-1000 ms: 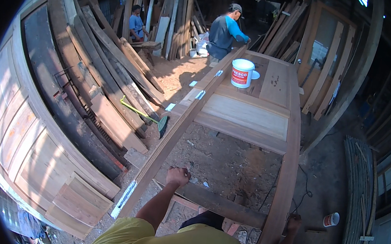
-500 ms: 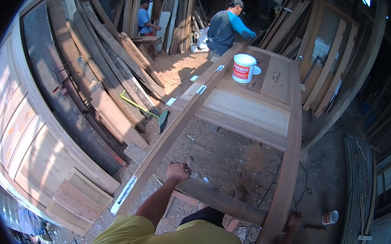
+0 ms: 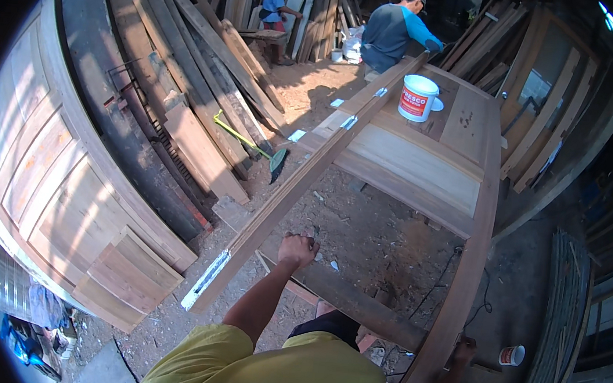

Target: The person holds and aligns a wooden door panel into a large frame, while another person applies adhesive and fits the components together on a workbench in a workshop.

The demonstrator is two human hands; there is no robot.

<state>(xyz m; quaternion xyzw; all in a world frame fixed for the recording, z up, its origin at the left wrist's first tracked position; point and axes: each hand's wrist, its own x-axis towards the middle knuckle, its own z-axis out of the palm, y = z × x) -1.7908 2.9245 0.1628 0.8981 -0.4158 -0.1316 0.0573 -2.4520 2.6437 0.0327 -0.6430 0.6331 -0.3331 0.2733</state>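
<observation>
A wooden door frame [image 3: 480,241] with solid panels at its far end lies in front of me. A long narrow board [image 3: 283,202] runs along its left side, with white patches of filler on it. My left hand [image 3: 299,250] is closed in a fist above the cross piece [image 3: 356,294] near me; whatever it may hold is too small to make out. My right hand [image 3: 464,351] is in shadow at the outer edge of the right rail, its fingers largely hidden. On the far panels stands a white bucket [image 3: 416,106] with a red label.
Planks [image 3: 209,56] lean along the left, beside a panelled door [image 3: 63,190]. A green and yellow broom [image 3: 252,142] lies near them. On the right are a small white tub [image 3: 512,355] and a stack of long strips [image 3: 557,312]. A co-worker [image 3: 395,37] sits at the far end; another person [image 3: 274,7] stands behind.
My view has turned a little, so the scene sits further right and higher at the back. My hands keep roughly the same places by the frame.
</observation>
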